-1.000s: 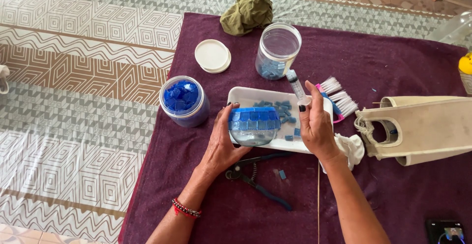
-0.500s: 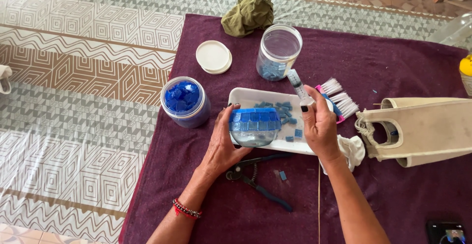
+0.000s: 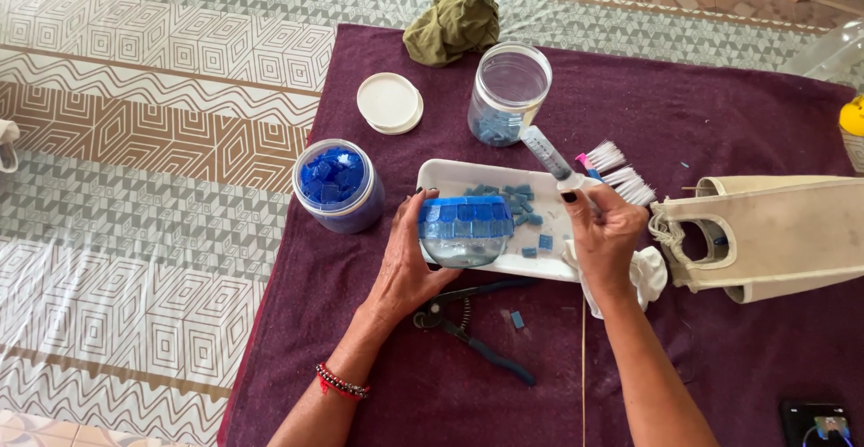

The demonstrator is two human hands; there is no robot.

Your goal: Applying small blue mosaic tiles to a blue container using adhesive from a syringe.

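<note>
Here, the left hand (image 3: 405, 262) grips the tile-banded glass bowl (image 3: 465, 229) on its side over the white tray (image 3: 450, 175), exposing its rim to the syringe (image 3: 549, 154) clenched in the right hand (image 3: 605, 235).

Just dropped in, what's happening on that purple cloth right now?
A person's left hand holds a small clear glass bowl ringed with blue mosaic tiles over a white rectangular tray of loose blue tiles. The right hand grips a clear plastic syringe, its tip down in the hand. Black-handled nippers lie on the dark purple cloth below the tray, and an open plastic jar of dark blue tiles stands to the left.
</note>
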